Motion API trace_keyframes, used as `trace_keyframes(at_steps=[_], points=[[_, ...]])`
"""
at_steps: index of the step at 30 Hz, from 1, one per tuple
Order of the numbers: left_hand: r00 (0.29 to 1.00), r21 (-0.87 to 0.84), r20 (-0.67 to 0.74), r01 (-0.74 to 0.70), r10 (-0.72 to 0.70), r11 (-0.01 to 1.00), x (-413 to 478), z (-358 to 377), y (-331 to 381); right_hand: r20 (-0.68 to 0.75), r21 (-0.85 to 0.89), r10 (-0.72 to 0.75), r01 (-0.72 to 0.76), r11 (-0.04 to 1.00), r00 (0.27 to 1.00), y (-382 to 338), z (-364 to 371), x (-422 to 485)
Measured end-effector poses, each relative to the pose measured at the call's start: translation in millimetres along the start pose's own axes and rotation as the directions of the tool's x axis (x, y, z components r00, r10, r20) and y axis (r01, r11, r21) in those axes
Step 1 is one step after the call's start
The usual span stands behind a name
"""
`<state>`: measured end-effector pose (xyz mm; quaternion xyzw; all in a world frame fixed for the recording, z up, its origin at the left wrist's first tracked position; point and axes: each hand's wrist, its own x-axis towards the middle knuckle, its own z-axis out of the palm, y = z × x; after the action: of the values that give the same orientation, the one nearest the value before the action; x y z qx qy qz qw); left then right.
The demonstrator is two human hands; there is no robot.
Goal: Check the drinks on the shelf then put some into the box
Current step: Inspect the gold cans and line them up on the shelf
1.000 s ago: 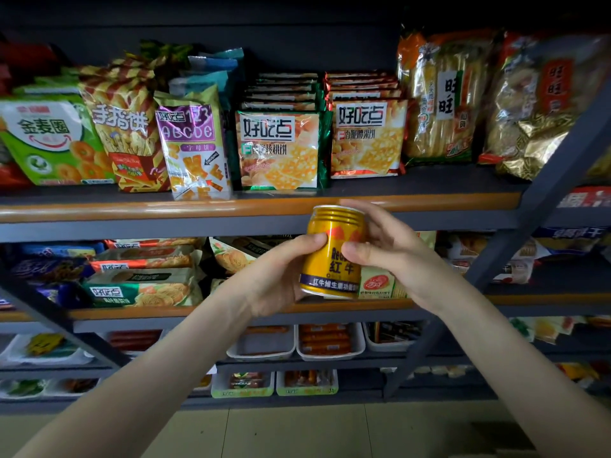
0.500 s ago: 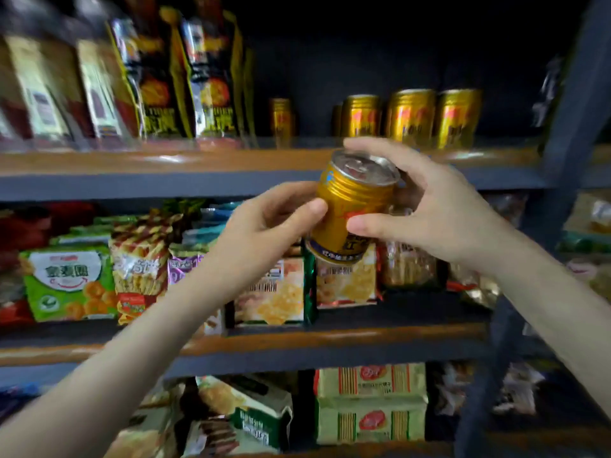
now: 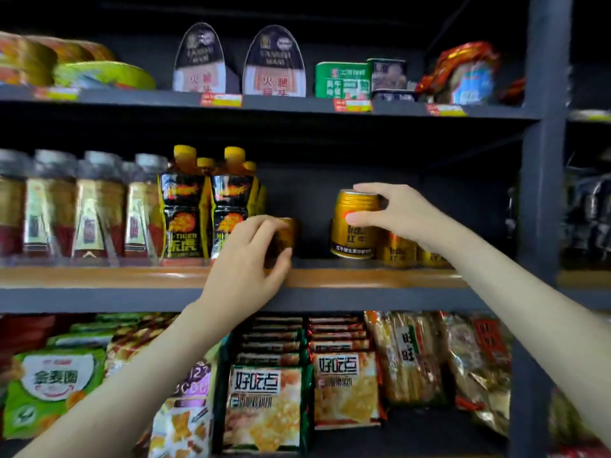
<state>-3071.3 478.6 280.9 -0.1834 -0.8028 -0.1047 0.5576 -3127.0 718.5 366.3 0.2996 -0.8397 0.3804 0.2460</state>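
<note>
Gold can (image 3: 353, 226), upright, stands at the front of the middle shelf (image 3: 380, 279), its base on or just above the board; cannot tell which. Right hand (image 3: 393, 209) grips it near the rim, thumb on the label side, fingers round the back. A high hold like this suits setting a can down or lifting it straight out of a row without knocking its neighbours. More gold cans (image 3: 400, 251) stand just behind and to its right, partly hidden by the wrist. Left hand (image 3: 251, 256) curls round a second can (image 3: 286, 234) further left on the same shelf, most of it covered by the fingers; probably the next one to be checked. Black-and-yellow pouches (image 3: 185, 219) stand just beside that hand, bottles (image 3: 96, 209) beyond them. Biscuit packs (image 3: 264, 404) fill the shelf below. No box in view.
</note>
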Motion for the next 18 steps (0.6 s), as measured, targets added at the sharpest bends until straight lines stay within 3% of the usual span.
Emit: trace_keyframes(at_steps=[5, 8, 11, 18], points=[[0.999, 0.012, 0.005, 0.038, -0.038, 0.999, 7, -2, -8, 0.171, -0.335, 0.002, 0.056, 0.940, 0.985, -2, 8, 13], [0.999, 0.017, 0.028, 0.032, -0.032, 0.999, 8, -3, -16, 0.235, -0.451, 0.071, 0.044, 0.892, 0.969, -2, 9, 12], [0.999, 0.063, 0.046, -0.007, 0.005, 0.998, 8, -2, -23, 0.214, -0.682, 0.086, 0.086, 0.727, 0.973, 4, 8, 15], [0.996, 0.275, 0.027, -0.087, 0.083, 0.957, 9, -13, -41, 0.200, -0.710, 0.017, 0.133, 0.692, 0.980, 8, 12, 10]])
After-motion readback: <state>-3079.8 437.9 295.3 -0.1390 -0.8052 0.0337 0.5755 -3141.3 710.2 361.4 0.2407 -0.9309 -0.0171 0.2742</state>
